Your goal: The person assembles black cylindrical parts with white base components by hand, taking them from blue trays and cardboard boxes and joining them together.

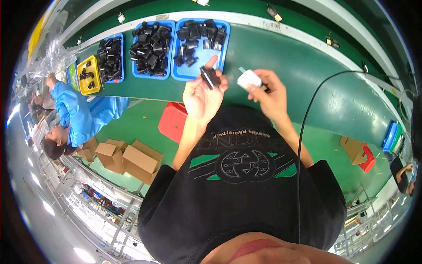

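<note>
Black shirt (246,193), left hand (203,97) gripping black part (210,77), right hand (270,94) pinching white piece (249,79)

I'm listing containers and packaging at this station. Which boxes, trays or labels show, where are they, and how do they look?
Blue trays: three rectangular ones on the green belt, holding black parts.
Yellow tray: small, left of the blue ones, a few black parts inside.
Cardboard boxes: plain brown, on the floor at lower left.
Red bin: below the belt's edge.
Brown box: on the floor at right, beside a red stool.
</note>
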### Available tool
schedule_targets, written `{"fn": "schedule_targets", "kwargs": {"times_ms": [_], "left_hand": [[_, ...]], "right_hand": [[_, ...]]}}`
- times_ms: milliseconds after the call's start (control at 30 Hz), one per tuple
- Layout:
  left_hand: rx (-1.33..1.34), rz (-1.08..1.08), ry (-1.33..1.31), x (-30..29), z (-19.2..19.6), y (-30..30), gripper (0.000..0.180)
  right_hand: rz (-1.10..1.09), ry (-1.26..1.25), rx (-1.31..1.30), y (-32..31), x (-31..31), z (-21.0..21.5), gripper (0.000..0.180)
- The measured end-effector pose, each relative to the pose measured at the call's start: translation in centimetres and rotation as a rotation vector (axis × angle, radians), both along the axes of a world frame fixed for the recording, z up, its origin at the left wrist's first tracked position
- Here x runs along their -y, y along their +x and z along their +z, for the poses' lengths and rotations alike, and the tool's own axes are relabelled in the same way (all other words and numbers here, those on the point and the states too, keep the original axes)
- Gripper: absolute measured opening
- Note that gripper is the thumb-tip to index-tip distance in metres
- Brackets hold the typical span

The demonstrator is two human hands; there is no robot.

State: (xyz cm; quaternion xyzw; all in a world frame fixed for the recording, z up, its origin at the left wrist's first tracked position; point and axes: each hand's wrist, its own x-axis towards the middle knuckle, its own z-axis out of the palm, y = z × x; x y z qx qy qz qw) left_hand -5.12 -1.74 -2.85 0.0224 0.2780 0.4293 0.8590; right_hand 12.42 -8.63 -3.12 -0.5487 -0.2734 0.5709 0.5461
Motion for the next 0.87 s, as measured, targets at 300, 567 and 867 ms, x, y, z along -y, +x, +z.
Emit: {"fn": "schedule_targets", "kwargs": {"times_ms": [300,567,867], "left_hand": [[-0.216,-0.052,0.242,6.3,5.4,3.0,0.032],[-0.250,-0.135,0.325,10.2,6.7,4.9,0.030],[-0.361,-0.175,0.568,13.0,8.4,4.9,0.041]], "right_hand": [[-0.089,0.348,0.635,0.9,6.5,6.0,0.026],[-0.153,0.416,0.569,2.3,10.8,7.3,0.025],[0.065,0.478,0.494,4.1,13.8,8.4,0.032]]}}
